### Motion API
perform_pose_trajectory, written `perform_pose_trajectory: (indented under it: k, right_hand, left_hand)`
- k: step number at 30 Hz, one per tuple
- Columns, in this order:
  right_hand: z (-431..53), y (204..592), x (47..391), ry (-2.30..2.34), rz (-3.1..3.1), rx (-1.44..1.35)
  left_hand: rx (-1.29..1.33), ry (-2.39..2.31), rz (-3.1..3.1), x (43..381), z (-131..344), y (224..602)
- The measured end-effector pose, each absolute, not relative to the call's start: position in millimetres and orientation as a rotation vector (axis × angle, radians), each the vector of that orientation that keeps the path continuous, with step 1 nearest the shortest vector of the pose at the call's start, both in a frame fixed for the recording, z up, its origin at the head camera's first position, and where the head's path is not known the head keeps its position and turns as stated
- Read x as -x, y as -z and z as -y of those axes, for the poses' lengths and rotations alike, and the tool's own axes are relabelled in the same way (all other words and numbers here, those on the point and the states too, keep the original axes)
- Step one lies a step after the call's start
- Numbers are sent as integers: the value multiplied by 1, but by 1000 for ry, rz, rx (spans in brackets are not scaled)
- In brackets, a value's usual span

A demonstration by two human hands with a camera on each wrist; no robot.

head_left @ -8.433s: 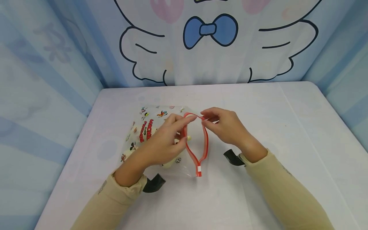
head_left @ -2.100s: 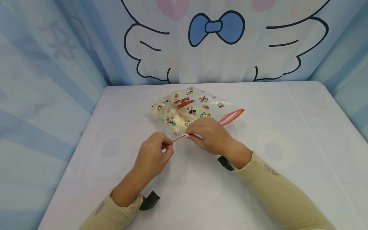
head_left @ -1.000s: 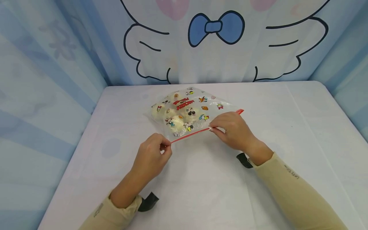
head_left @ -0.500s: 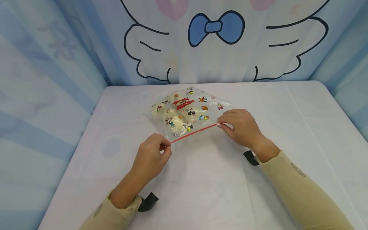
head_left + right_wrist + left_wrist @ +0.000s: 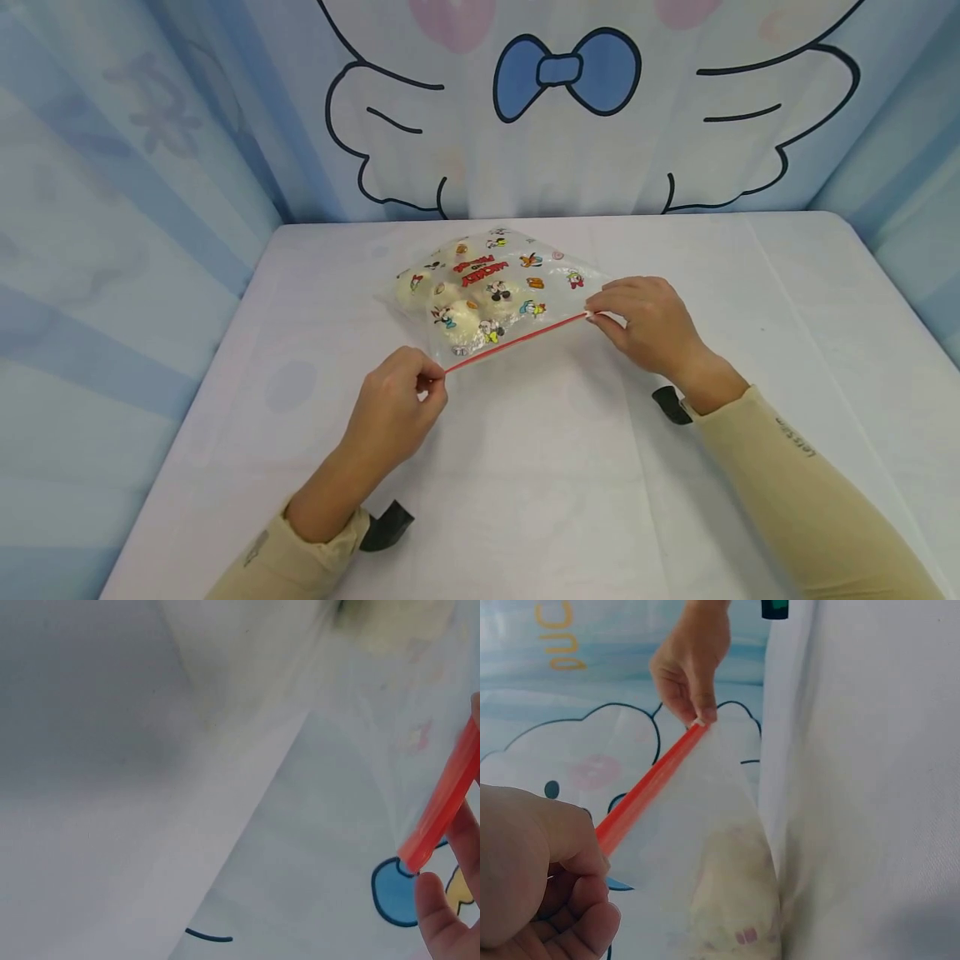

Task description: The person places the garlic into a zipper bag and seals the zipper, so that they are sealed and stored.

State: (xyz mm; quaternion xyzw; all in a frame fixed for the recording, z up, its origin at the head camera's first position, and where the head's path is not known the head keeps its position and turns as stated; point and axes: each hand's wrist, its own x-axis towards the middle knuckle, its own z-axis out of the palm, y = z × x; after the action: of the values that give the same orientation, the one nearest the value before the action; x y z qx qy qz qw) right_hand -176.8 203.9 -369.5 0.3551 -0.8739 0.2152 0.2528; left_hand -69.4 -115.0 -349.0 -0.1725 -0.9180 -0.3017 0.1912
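A clear plastic slider zip bag [image 5: 551, 279], printed with small cartoon figures and red lettering, is held by its red zip edge [image 5: 517, 340]. Several pale, roundish things [image 5: 459, 321] bulge inside its left part. My left hand [image 5: 397, 408] pinches the near left end of the zip edge between thumb and fingers. At the far right end, my right hand [image 5: 648, 325] pinches the small white slider [image 5: 698, 722], and its fingers hide the corner there. Between both hands the red strip [image 5: 446, 799] runs taut and straight, with its two sides together in the head view.
A white cloth covers the table [image 5: 525, 500]. Behind its far edge hangs a printed curtain [image 5: 555, 167] with a blue bow, and more blue-and-white curtain [image 5: 112, 292] is at the left. Black straps [image 5: 386, 527] stick out at both cuffs.
Over the last two seconds my right hand has drawn the slider rightward along the zip edge, and the open red loop on the right has closed. My left hand has stayed at its end.
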Motion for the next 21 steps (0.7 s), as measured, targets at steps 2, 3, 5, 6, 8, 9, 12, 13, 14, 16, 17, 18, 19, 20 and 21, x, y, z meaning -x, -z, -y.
perform_pose_trajectory:
  k: [2, 3, 5, 6, 8, 9, 12, 13, 14, 16, 17, 18, 19, 20, 21]
  right_hand:
    - [-206, 370, 178, -574, 2381, -956]
    - [-207, 370, 179, -565, 2388, -951]
    - [-210, 370, 180, -550, 2408, -937]
    - [-211, 370, 181, -544, 2417, -931]
    - [-213, 370, 181, -535, 2430, -920]
    - [-214, 370, 182, -532, 2433, -916]
    - [-216, 371, 183, -538, 2412, -922]
    - [-217, 372, 184, -539, 2401, -926]
    - [-218, 372, 185, -541, 2389, -932]
    - [-220, 373, 186, -544, 2372, -940]
    - [-222, 373, 187, -543, 2367, -941]
    - [-223, 374, 188, -540, 2366, -943]
    - [-224, 374, 189, -538, 2362, -946]
    - [-225, 374, 190, -536, 2364, -946]
    - [-226, 374, 191, -533, 2369, -942]
  left_hand:
    - [482, 851, 2582, 70, 115, 349]
    - [480, 854, 2584, 70, 115, 348]
    - [481, 861, 2587, 70, 115, 348]
    - [482, 864, 2588, 70, 115, 348]
    - [485, 870, 2590, 70, 115, 348]
    - [486, 871, 2590, 70, 115, 348]
    - [493, 867, 2592, 70, 114, 348]
    - [493, 865, 2594, 70, 114, 348]
    - [494, 863, 2595, 70, 114, 348]
    - [493, 859, 2603, 70, 114, 348]
    - [490, 858, 2608, 70, 114, 347]
    - [487, 857, 2613, 70, 114, 347]
    - [483, 857, 2619, 70, 114, 347]
    - [480, 855, 2627, 70, 114, 346]
    - [476, 853, 2633, 70, 113, 346]
